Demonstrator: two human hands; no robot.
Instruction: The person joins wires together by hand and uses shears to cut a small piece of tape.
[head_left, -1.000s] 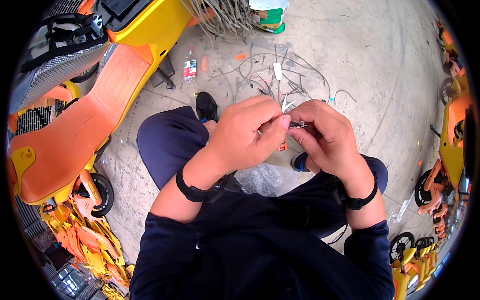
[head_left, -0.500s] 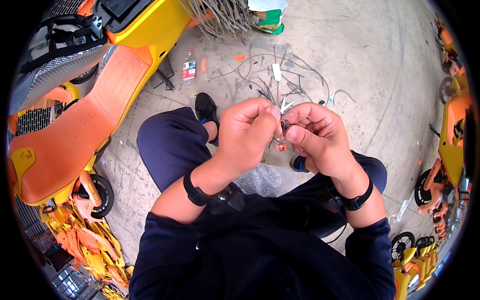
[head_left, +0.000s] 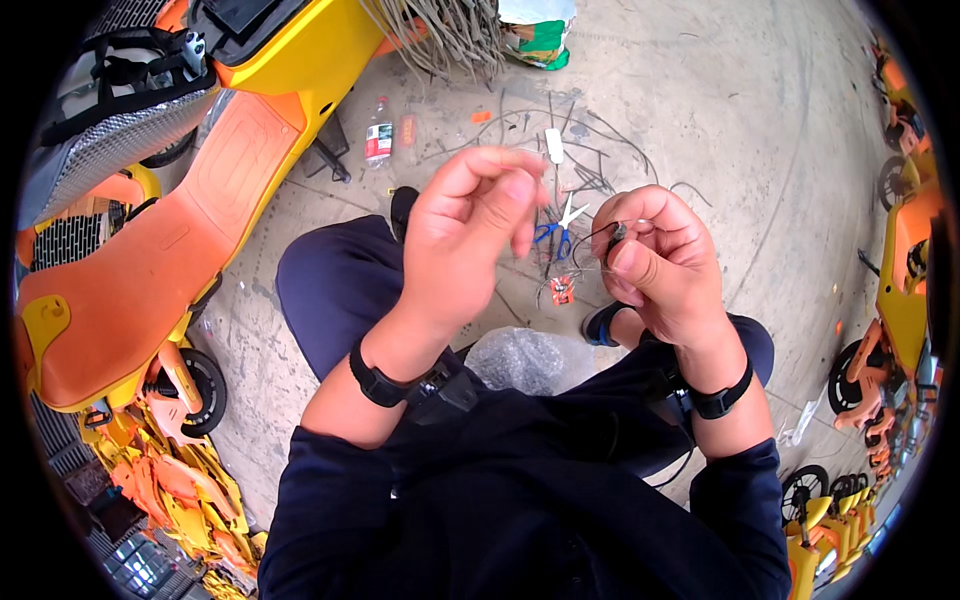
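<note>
Left hand: fingers curled; grip cannot be told.
Right hand: thumb and forefinger pinching thin black wire above grey concrete floor.
Blue-handled metal scissors: on floor, blades spread.

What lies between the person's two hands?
In the head view, the gap between the left hand and right hand shows blue-handled scissors, some cable pieces and, lower down, a small orange piece on the floor.

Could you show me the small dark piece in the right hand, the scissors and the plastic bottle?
Small dark piece (head_left: 617, 233), head view: its visible dark body.
Scissors (head_left: 564, 226), head view: where blades meet handles.
Plastic bottle (head_left: 378, 141), head view: the label.
</note>
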